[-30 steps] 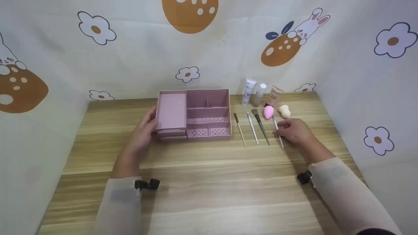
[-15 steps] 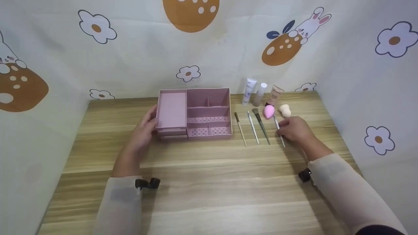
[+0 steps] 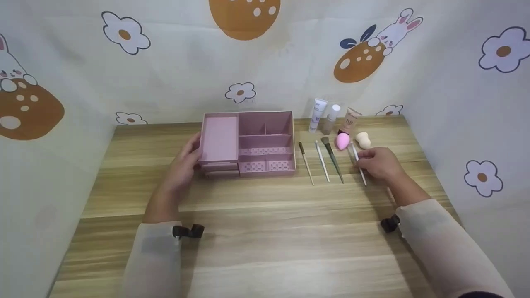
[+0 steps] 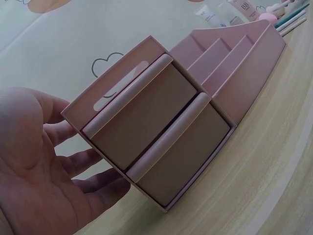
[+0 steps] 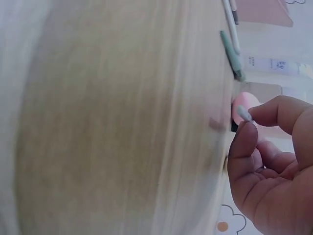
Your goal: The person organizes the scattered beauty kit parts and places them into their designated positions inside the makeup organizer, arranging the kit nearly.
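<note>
My left hand (image 3: 181, 169) rests against the left side of a pink desktop organizer (image 3: 219, 138), its fairly straight fingers touching the side wall. The left wrist view shows the organizer's two stacked drawers (image 4: 178, 147) pushed in. Between thumb and forefinger, my right hand (image 3: 380, 163) pinches a slim white makeup brush (image 3: 363, 177); its end pokes out toward the camera in the right wrist view. To the left lie a thin brown-tipped brush (image 3: 307, 164), a white brush (image 3: 322, 162) and a dark green brush (image 3: 334, 162).
A pink makeup sponge (image 3: 343, 141) and a beige sponge (image 3: 363, 140) sit behind the right hand. Behind them stand a white tube (image 3: 317, 116), a white-capped bottle (image 3: 331, 120) and a BB cream tube (image 3: 350, 120). Patterned cloth walls (image 3: 174, 74) border the wooden table (image 3: 265, 223).
My right hand has shifted slightly to the right with the pinched white brush, widening its distance from the green brush. The left hand stays at the organizer's side.
</note>
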Motion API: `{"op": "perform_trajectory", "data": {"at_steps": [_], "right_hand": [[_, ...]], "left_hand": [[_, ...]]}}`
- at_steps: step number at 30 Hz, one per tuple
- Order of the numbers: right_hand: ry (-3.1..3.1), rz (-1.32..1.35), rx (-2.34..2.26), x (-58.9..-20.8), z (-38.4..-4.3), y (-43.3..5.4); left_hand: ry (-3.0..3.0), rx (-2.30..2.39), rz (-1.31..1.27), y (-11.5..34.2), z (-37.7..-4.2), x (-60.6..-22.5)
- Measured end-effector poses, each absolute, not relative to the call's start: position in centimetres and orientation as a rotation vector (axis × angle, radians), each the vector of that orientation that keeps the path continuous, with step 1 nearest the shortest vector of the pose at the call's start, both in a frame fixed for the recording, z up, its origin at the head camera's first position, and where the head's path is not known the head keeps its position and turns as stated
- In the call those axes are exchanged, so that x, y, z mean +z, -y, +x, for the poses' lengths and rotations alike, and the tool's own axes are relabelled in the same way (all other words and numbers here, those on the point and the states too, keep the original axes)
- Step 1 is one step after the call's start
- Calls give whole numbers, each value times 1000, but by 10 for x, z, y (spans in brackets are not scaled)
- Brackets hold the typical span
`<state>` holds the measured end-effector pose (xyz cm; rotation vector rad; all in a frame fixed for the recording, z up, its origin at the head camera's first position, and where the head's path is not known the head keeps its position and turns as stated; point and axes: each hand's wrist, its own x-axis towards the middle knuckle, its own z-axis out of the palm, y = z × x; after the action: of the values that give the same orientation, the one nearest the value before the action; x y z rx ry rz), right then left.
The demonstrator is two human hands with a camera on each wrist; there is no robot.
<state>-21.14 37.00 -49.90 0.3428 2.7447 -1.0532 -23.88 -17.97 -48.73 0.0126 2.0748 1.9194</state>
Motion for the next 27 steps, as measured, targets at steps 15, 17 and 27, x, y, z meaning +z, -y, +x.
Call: {"op": "perform_trajectory", "data": {"at_steps": [15,17,27], "right_hand": [[-2608,272,-1401,-461,-214,-324],[-2573,235,-1467,-456,-217,-313],[-2429,112,-1709,-434,-228,-264]], "left_hand": [[-2062,1922,7,183,-238,-486],[-2052,1936,-2,184,-237,-486],[-1974,2019,17,180,-241,-488]]}}
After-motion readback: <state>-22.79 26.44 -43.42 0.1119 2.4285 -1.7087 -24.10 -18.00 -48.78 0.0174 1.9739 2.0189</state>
